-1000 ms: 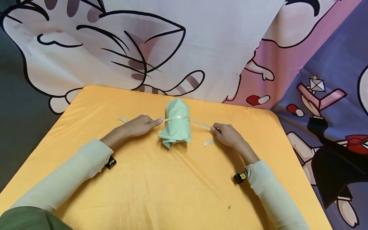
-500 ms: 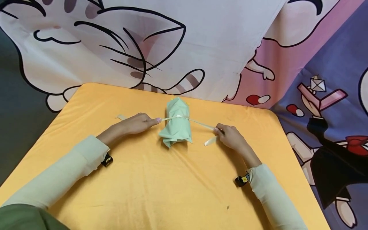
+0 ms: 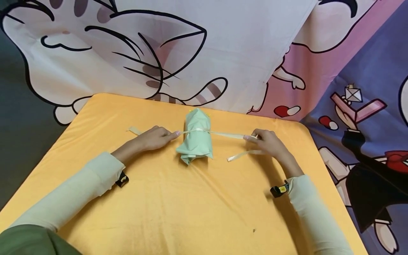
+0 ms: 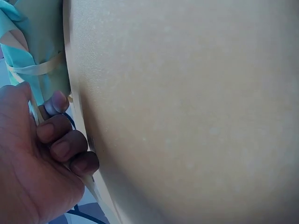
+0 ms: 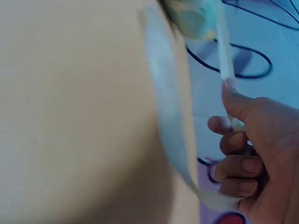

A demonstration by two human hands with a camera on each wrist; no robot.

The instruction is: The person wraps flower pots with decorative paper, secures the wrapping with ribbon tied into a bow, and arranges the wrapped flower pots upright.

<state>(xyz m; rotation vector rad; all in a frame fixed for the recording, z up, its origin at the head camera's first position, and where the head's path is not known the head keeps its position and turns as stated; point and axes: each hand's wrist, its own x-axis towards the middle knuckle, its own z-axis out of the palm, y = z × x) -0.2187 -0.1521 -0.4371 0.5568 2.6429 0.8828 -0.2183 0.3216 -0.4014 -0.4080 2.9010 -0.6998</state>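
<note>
A bundle wrapped in pale green paper (image 3: 198,145) lies on the table, with bits of yellow at its far end. A cream ribbon (image 3: 227,135) is tied round its middle and runs out to both sides. My left hand (image 3: 154,138) pinches one ribbon end close to the bundle; in the left wrist view its fingers (image 4: 60,148) curl round the strand. Farther out, my right hand (image 3: 267,141) grips the other end, stretched nearly straight. From under that hand a loose ribbon tail (image 5: 163,98) hangs toward the table. The back of the bundle is hidden.
Yellow cloth covers the table (image 3: 178,205). Behind it hangs a cartoon-printed curtain (image 3: 242,46), with a blue printed cloth (image 3: 353,117) along the right side. A second ribbon tail (image 3: 134,130) lies beyond my left hand. A small dark spot (image 3: 254,230) marks the cloth near the front.
My right hand has moved right and slightly away from me, drawing more ribbon out from the bundle. The left hand has stayed almost in place, still pinching its end.
</note>
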